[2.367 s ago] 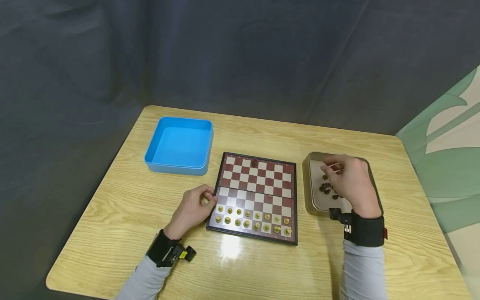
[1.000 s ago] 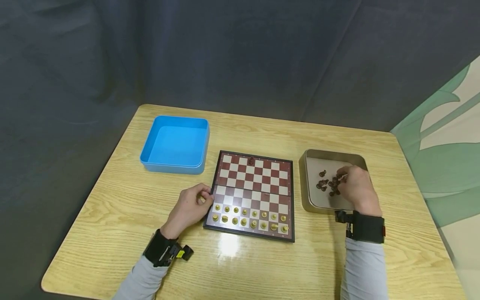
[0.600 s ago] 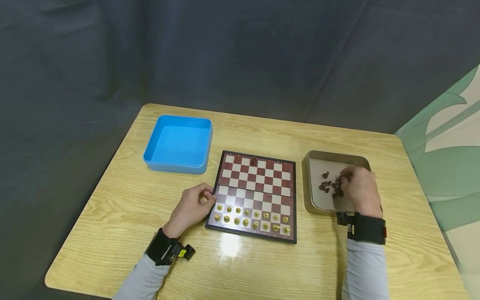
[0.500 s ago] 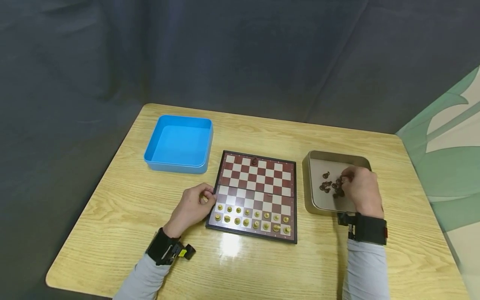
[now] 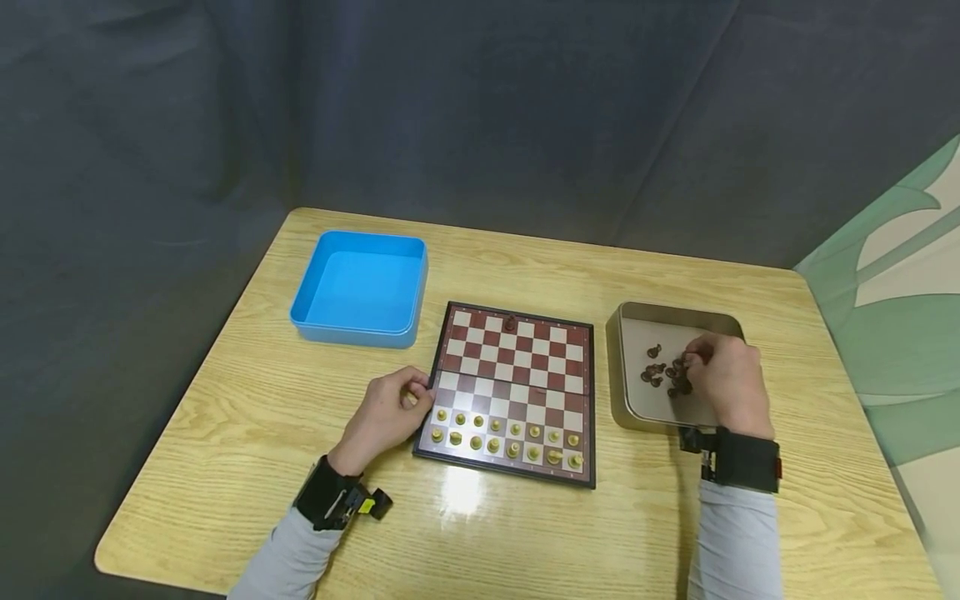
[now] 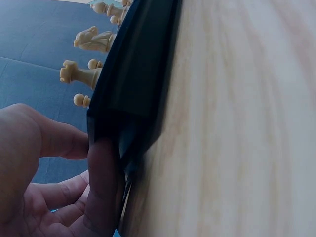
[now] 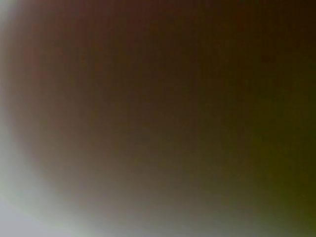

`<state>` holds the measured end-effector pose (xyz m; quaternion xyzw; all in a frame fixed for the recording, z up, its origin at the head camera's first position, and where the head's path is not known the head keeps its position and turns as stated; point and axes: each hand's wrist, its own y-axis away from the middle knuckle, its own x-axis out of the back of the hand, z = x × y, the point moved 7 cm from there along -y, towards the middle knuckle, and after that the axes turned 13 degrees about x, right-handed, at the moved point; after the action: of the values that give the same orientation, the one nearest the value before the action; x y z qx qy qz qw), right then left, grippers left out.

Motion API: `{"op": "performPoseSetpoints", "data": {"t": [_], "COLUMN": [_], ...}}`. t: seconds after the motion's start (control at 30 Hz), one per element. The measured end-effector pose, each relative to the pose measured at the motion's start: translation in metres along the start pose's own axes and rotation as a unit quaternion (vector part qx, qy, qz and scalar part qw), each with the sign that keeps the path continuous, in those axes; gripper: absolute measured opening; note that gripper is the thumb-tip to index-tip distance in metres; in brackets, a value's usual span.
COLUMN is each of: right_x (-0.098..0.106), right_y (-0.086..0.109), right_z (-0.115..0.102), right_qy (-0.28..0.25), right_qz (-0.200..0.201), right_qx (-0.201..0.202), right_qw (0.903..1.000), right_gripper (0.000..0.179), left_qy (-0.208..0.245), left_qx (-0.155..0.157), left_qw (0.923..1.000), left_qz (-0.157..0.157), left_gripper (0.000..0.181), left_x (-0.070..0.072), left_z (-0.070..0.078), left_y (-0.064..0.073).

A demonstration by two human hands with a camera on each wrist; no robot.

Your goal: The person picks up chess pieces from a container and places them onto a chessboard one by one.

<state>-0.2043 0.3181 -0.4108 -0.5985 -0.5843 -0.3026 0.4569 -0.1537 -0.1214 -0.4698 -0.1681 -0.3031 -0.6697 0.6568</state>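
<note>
In the head view a folding chessboard (image 5: 495,354) lies at the table's middle, with several pale gold chess pieces (image 5: 493,445) in two rows on its near side. One dark brown chess piece (image 5: 511,323) stands on the far row. My left hand (image 5: 384,414) holds the board's left edge between thumb and fingers; the left wrist view has the index finger (image 6: 103,182) against the black rim. Over at the right, my right hand (image 5: 723,379) reaches into a metal tin (image 5: 617,375), fingertips at a heap of dark chess pieces (image 5: 654,371). Whether it pinches one is hidden.
A blue square box (image 5: 360,292) stands at the back left of the wooden table (image 5: 525,542). Dark cloth (image 5: 480,125) hangs behind the table. The tin's walls rise around my right hand. The right wrist view is a dark blur.
My right hand has lowered from above the tin into the heap, shifting slightly right, and some dark pieces have been nudged. The left hand stays at the board's edge.
</note>
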Motion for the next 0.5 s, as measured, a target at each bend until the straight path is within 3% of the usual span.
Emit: {"op": "performPoseSetpoints", "data": {"t": [0.5], "right_x": [-0.0007], "right_y": [-0.0001], "right_z": [0.0023], "right_qy": [-0.004], "right_qz": [-0.003], "right_qx": [0.003], "right_qw": [1.0000], "right_gripper": [0.007], "left_qy": [0.004], "left_qx": [0.006], "left_qw": [1.0000], "left_qz": [-0.002], "left_gripper": [0.007], "left_x": [-0.0011], "left_z": [-0.0022], "left_y": [-0.0010]}}
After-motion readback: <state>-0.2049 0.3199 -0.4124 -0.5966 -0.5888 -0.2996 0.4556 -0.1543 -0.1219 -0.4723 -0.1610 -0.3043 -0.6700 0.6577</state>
